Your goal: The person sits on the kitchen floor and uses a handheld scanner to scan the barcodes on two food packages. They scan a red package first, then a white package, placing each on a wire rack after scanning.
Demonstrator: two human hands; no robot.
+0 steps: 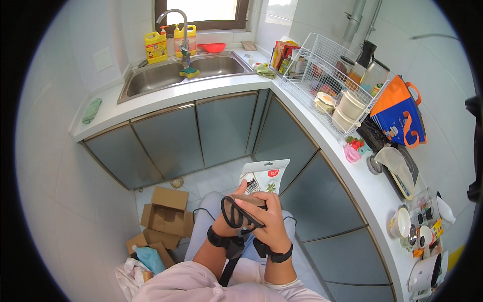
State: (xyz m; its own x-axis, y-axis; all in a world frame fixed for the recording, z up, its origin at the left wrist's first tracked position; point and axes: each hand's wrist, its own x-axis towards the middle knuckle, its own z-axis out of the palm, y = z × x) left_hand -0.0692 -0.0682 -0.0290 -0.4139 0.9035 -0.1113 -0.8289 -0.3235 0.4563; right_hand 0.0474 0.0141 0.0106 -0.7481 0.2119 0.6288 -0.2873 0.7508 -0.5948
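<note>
My left hand (222, 228) and my right hand (274, 221) are close together above my lap. Between them is a folded brown item with black edging (247, 221), gripped by both; its exact kind is unclear. Just beyond the fingers a white printed packaging pouch (264, 171) stands up, with a hang hole in its top edge. My left thumb overlaps its lower left part, and the hands hide its bottom. Whether the pouch is held or propped I cannot tell. Black straps with small devices circle both wrists.
Open cardboard boxes (169, 215) lie on the floor at left, near a light blue plastic bag (150, 258). A double sink (154, 81) is set in the counter ahead. Along the right counter stand a white wire rack (302, 81), a blue-orange bag (402, 120) and a bowl (399, 223).
</note>
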